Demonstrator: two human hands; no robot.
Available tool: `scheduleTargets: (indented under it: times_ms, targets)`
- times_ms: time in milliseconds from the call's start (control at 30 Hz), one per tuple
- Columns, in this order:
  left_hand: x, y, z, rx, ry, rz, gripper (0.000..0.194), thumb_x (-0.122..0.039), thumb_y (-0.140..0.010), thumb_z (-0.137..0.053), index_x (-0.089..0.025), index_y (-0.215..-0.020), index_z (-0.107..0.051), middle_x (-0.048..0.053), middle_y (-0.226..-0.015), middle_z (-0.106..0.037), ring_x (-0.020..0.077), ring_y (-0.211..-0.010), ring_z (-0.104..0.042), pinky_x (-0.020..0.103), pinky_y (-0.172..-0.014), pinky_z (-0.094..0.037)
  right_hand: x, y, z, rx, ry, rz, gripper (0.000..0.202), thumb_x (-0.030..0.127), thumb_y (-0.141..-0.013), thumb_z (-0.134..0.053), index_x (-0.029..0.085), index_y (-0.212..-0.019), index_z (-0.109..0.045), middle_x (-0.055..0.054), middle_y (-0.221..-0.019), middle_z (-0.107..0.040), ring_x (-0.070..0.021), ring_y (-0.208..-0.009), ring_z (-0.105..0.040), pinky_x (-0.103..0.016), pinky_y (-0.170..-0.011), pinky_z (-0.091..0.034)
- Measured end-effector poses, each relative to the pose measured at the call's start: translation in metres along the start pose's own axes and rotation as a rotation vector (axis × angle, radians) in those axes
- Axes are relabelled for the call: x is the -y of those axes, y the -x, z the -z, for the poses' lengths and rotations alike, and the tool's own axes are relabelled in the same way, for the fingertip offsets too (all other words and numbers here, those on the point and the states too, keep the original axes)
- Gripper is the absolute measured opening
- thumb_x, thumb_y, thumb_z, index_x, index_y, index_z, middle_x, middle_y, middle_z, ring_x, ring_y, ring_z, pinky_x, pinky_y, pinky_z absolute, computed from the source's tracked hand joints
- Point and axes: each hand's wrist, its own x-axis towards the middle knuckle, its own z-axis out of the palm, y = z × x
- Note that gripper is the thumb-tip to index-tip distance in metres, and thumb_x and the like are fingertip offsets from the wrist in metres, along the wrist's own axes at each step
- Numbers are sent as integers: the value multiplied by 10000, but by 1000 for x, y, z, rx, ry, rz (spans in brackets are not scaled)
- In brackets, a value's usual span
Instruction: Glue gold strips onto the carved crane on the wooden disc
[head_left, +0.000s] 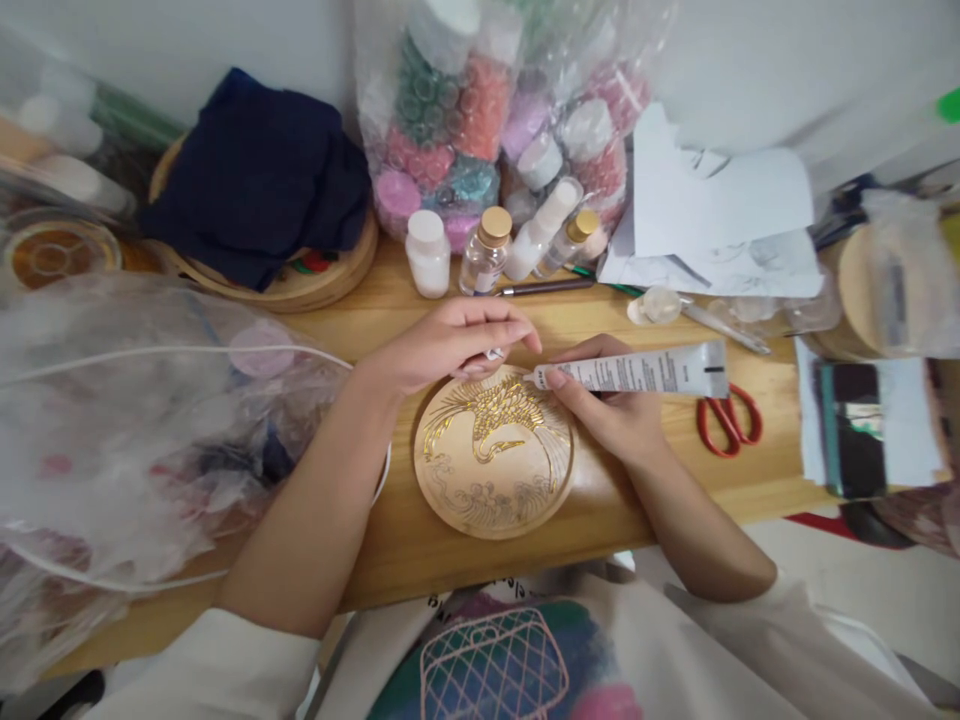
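A white tube with printed text point(645, 370) lies in my right hand point(619, 415), its nozzle end pointing left over a round wooden plaque point(469, 500). My right thumb presses on the tube near its nozzle. The plaque bears a bird outlined in raised gold lines point(499, 425), with wave lines drawn in grey along its lower part. My left hand point(469, 340) is above the plaque's upper edge, fingers curled. A small white thing point(493, 353) shows between those fingers; its kind is too small to make out.
Red-handled scissors point(731, 420) lie right of my right hand. Several bottles, one a gold-capped bottle point(486, 255), stand behind, before a plastic bag of jars point(450, 120). Dark cloth point(262, 170) covers a round wooden tray point(341, 265). Clear plastic wrap point(150, 430) and a white cable flank my left arm.
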Motion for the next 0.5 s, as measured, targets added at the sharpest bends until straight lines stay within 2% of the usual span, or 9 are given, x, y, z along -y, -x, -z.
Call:
scheduleTargets:
  times_ms: [367, 500]
  targets:
    - [-1, 1, -1, -5, 3, -8, 157, -288, -882, -645, -132, -862, -657, -89, -465, -369, 25, -380, -316, 142, -387, -231, 0, 1, 1, 32, 3, -20, 204, 400, -812, -726, 228, -778, -622, 34, -605, -611, -102, -495, -532, -234, -433, -422]
    - [-1, 1, -1, -4, 8, -10, 148, -270, -892, -631, -127, -865, -656, -88, -463, -367, 26, -383, -311, 143, -391, -229, 0, 1, 0, 4, -10, -12, 202, 394, -810, -732, 227, -778, -622, 25, -631, -630, -105, -519, -557, -231, -448, -441]
